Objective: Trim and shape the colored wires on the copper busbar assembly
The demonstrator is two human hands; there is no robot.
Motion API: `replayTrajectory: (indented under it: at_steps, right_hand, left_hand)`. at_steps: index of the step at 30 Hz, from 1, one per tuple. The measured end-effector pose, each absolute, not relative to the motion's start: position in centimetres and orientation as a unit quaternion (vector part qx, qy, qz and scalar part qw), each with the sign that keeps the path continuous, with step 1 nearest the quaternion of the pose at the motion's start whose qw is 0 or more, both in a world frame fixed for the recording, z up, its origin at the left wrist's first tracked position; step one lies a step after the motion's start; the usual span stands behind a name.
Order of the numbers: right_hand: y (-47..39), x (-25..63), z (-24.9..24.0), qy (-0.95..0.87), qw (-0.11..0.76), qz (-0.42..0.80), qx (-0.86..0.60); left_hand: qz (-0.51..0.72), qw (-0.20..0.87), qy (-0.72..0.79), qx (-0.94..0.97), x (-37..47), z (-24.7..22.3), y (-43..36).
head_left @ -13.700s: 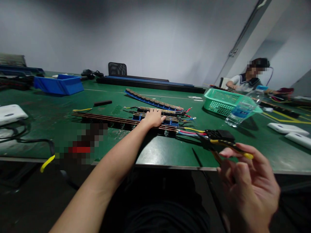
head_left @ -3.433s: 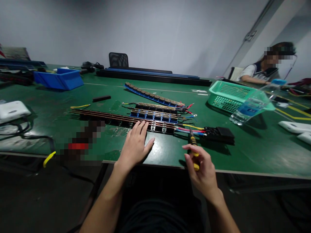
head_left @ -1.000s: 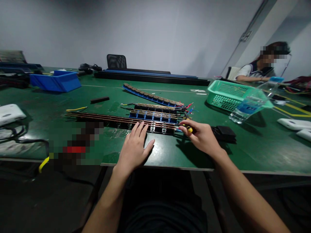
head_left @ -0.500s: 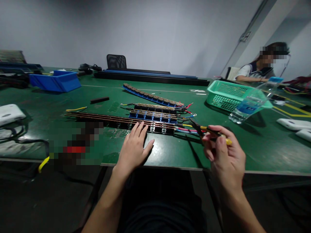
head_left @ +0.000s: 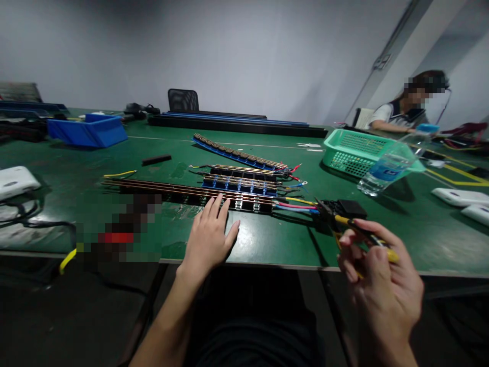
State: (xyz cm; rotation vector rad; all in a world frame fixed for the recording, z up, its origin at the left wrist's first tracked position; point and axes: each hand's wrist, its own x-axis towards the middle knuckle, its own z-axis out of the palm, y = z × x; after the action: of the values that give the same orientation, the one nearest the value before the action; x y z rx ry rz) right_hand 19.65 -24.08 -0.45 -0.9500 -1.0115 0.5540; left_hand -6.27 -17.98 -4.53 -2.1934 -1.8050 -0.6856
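My left hand lies with fingers spread, its fingertips on the near edge of a long black strip with copper-coloured rods along it. Yellow-handled pliers are gripped in my right hand, their jaws pointing left near the ends of pink and blue wires that leave the strip's right end. Beside the jaws sits a black connector block. Behind the long strip are shorter blue and black pieces with metal rods, and a slanted blue strip.
A green basket and a tilted water bottle stand at the right. A blue bin is at the back left. Black and blue bars lie at the back. A person sits at the far right.
My right hand has moved right and slightly nearer with the pliers. The black connector block now shows beside the jaws. My left hand has barely moved.
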Motion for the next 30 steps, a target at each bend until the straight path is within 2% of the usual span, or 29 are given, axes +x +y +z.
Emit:
replayTrajectory:
  at_steps: [3,5,8,11,18,24,27,30]
  right_hand:
    - [-19.4,20.7,2.0,-0.523,0.715,0.241,-0.395]
    - [-15.7,21.2,4.1,-0.530,0.695,0.285,-0.394]
    - [-10.6,21.8,6.8,-0.510,0.638,0.364,-0.447]
    - [-7.1,22.1,7.6,-0.502,0.592,0.383,-0.500]
    - [-3.5,22.4,5.0,-0.507,0.614,0.343,-0.499]
    - [-2.6,22.7,3.3,-0.541,0.598,0.321,-0.496]
    - [-2.6,22.6,2.7,-0.592,0.571,0.255,-0.509]
    - [-3.2,22.2,2.4,-0.681,0.500,0.128,-0.519]
  left_hand:
    - [-0.228,0.117,-0.614,-0.746,-6.2,-4.6,-18.0]
    - [-0.228,0.119,-0.611,-0.749,-6.3,-4.6,-18.0]
    - [-0.229,0.117,-0.606,-0.752,-6.4,-4.7,-18.0]
    - [-0.234,0.113,-0.604,-0.753,-6.5,-4.7,-18.0]
    - [-0.241,0.102,-0.600,-0.755,-6.4,-4.6,-18.1]
    - [-0.244,0.098,-0.604,-0.752,-6.2,-4.6,-18.2]
    - [-0.254,0.096,-0.603,-0.750,-6.3,-4.7,-17.9]
    - [-0.301,0.099,-0.581,-0.750,-6.6,-4.4,-18.2]
